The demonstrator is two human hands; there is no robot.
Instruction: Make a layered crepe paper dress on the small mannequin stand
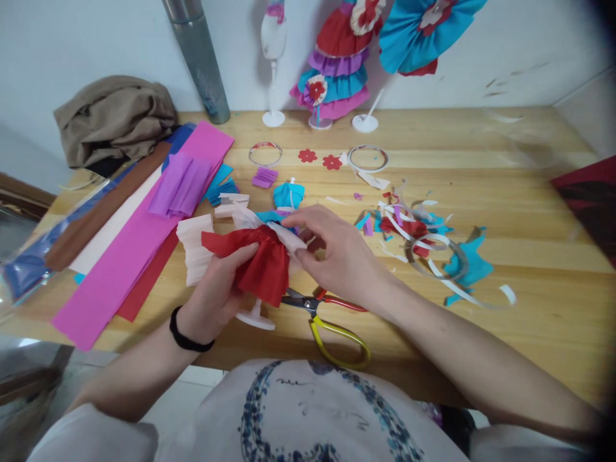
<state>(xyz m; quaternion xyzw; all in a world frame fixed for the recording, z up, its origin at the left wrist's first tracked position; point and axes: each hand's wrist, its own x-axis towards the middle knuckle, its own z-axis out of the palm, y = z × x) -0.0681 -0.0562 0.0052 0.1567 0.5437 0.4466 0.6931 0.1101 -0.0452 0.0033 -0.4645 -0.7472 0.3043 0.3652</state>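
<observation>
With twelve at the wall [115, 38] and six at the person, a pale wooden tabletop [529, 154] spreads across the view, its plank lines running crosswise. The red paper [262, 269] sits just off centre towards eight, gathered into a skirt over a white stand [256, 317], pinched in the fingers of the left hand [215, 296]. The fingers of the right hand [344, 256] are close together at a white strip [289, 237] above it; whether they grip it, I cannot tell. Scissors [312, 306] lie at six. Long pink paper [144, 234] slants across the tabletop at nine, with a brown cloth [115, 122] at ten and a bottle [206, 77] at eleven against the wall. At twelve stands a ruffled paper dress [339, 83], with two red flowers [308, 156] lying nearer. Paper scraps [409, 228] litter three o'clock. Pale floor tiles [185, 393] show between seven and eight.
</observation>
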